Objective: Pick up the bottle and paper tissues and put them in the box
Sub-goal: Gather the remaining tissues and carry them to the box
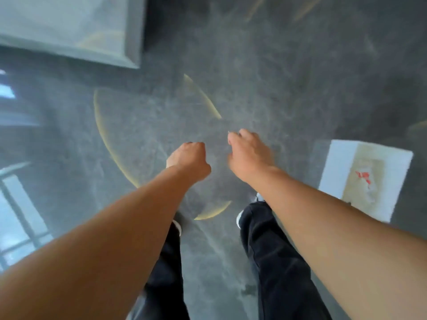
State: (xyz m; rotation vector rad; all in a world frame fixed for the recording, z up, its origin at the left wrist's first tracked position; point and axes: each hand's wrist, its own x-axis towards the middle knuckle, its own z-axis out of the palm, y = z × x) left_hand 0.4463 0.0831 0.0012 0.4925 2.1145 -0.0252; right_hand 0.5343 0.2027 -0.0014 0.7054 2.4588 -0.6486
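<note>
The view is motion-blurred and looks straight down at a dark grey floor. My left hand (190,159) is held out over the floor, curled into a fist with nothing in it. My right hand (248,151) is beside it, fingers curled under, also holding nothing that I can see. A white box (335,162) stands on the floor to the right of my right forearm. Inside it lies something beige with red marks (364,179), too blurred to identify. No bottle is in view.
A large pale grey block or table top (69,26) fills the upper left. Curved yellow lines (101,135) mark the floor under my hands. My legs in dark trousers (272,250) and white shoes are below. Bright window reflections lie at the left edge.
</note>
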